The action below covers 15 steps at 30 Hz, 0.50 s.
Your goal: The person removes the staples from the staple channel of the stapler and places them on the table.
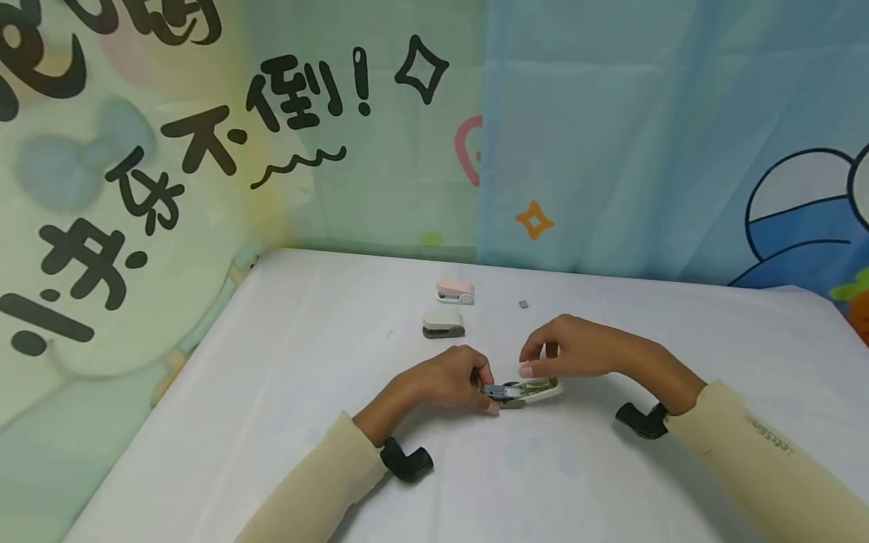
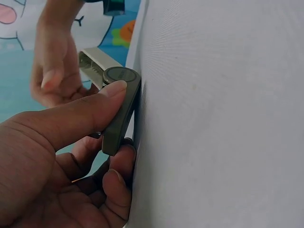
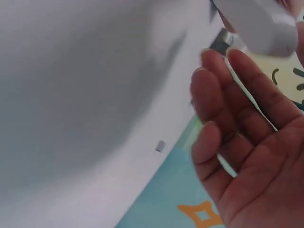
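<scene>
An opened stapler (image 1: 536, 392), with a white top cover and a grey base, sits low over the white table. My left hand (image 1: 448, 378) pinches its grey end. In the left wrist view the left thumb (image 2: 102, 104) presses along the grey base, with fingers curled beneath. My right hand (image 1: 577, 348) hovers just over the stapler's white cover, fingers loosely bent. The right wrist view shows the right palm and fingers (image 3: 237, 104) with nothing in them; the white cover (image 3: 266, 28) appears blurred beside the fingertips.
Behind the hands stand a white-and-grey stapler (image 1: 443, 324) and a pink stapler (image 1: 455, 291). A small grey block, seemingly staples (image 1: 523, 304), lies to their right. A printed curtain (image 1: 611, 136) hangs along the back edge of the white table (image 1: 305, 339).
</scene>
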Available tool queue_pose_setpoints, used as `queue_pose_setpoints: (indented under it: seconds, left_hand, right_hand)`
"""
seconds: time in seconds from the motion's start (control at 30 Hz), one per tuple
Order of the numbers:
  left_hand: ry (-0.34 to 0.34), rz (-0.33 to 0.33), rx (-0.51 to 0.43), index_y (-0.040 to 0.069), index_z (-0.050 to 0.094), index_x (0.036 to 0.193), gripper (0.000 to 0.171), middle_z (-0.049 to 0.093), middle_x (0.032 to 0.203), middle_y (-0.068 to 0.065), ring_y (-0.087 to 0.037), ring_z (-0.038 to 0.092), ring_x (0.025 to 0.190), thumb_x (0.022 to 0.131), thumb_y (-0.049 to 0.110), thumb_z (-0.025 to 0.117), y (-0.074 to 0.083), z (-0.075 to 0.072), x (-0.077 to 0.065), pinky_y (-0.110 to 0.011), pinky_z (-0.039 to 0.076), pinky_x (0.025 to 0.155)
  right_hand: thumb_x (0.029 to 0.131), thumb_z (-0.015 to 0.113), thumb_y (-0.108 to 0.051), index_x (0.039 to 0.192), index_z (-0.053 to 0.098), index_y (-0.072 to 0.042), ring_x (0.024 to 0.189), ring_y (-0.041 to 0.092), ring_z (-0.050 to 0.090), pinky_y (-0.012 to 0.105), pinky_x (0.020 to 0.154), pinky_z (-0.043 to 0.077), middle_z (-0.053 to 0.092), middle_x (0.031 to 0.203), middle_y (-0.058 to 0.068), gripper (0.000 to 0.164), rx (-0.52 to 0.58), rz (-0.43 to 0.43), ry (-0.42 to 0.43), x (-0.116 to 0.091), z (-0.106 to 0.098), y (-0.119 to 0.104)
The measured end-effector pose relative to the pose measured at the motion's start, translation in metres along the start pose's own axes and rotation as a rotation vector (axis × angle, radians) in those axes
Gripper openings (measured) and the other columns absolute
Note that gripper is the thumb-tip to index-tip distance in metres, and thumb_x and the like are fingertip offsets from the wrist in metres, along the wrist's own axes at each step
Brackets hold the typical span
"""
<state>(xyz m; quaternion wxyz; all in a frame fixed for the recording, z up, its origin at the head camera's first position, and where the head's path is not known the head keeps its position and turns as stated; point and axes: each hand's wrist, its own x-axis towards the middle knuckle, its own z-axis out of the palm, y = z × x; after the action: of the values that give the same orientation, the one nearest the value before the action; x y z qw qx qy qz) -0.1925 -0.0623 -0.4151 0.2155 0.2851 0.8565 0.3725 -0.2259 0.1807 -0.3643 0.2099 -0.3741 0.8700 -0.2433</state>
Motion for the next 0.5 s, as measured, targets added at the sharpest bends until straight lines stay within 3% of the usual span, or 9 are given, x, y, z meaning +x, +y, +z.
queue_pose_setpoints:
  seconds: [0.27, 0.5]
  left_hand:
    - [-0.002, -0.029, 0.004, 0.012, 0.069, 0.084, 0.018, 0.061, 0.073, 0.005, -0.006, 0.050, 0.065, 0.077, 0.018, 0.084, 0.002, 0.001, 0.000, -0.022, 0.041, 0.058]
    - [-0.020, -0.031, 0.021, 0.012, 0.069, 0.081, 0.017, 0.062, 0.067, 0.005, -0.005, 0.051, 0.061, 0.078, 0.020, 0.084, 0.005, 0.002, 0.002, -0.021, 0.041, 0.056]
  right_hand:
    - [0.085, 0.077, -0.030, 0.106, 0.074, -0.013, 0.076, 0.012, 0.058, 0.027, 0.062, 0.049, 0.069, 0.094, -0.006, 0.027, 0.133, -0.069, -0.044, -0.022, 0.010, 0.004]
    - [0.087, 0.074, -0.013, 0.108, 0.073, -0.009, 0.068, 0.008, 0.053, 0.025, 0.058, 0.046, 0.067, 0.091, -0.006, 0.022, 0.086, -0.066, -0.053, -0.024, 0.005, 0.008]
